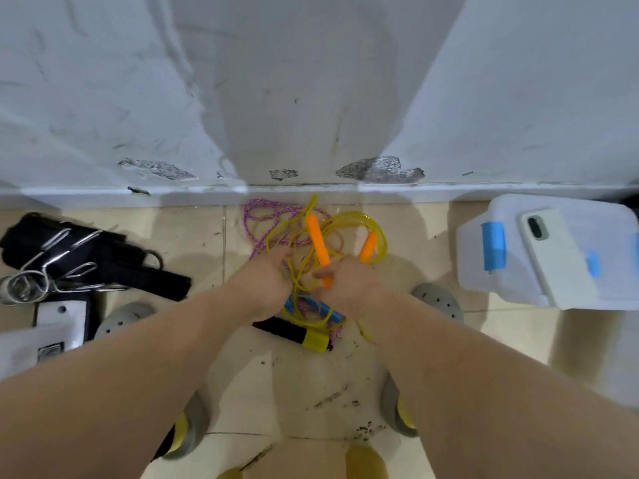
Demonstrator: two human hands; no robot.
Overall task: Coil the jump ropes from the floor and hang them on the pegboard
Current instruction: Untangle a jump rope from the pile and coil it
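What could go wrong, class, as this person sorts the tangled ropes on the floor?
1. The yellow rope loops through the pink rope and across the blue handle. Pulling on the orange handle that the right hand grips may tighten the tangle into a knot.
2. Loose cord trails near the shoe, so standing up could catch a foot.

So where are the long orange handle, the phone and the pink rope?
long orange handle (318,245): head view, middle of its shaft.
phone (556,257): head view, its pale back.
pink rope (246,219): head view, loop's left side.
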